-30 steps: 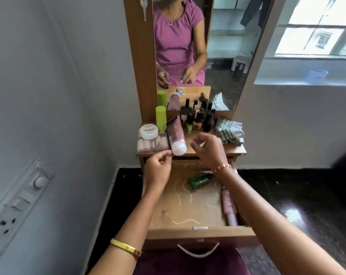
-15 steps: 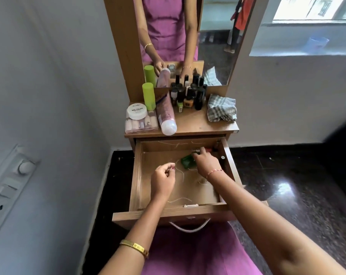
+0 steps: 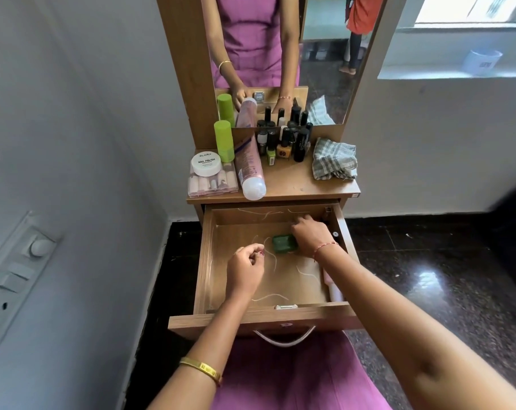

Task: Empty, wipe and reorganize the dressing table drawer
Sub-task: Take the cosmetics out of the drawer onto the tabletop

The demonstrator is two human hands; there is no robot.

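Observation:
The wooden drawer (image 3: pixel 268 318) of the dressing table stands pulled out toward me. A green bottle (image 3: pixel 283 243) lies on its floor among several white threads (image 3: pixel 305 273). A pink tube (image 3: pixel 332 287) lies along the right wall, partly under my forearm. My right hand (image 3: pixel 310 235) reaches over the green bottle to the back right corner, fingers bent down; what they touch is hidden. Over the drawer's left middle hovers my left hand (image 3: pixel 246 269), with curled fingers and nothing visible in it.
The tabletop (image 3: pixel 292 184) carries a green cylinder (image 3: pixel 223 140), a lying pink bottle (image 3: pixel 251 170), a white nail-polish jar (image 3: pixel 206 164) on a clear box (image 3: pixel 212 186), several small bottles (image 3: pixel 283 143) and a checked cloth (image 3: pixel 335 159). A switchboard (image 3: pixel 11 276) is on the left wall.
Both hands came down from the tabletop's front edge into the drawer. The right hand has gone further toward the back right corner. My view tilted down, showing more of the drawer.

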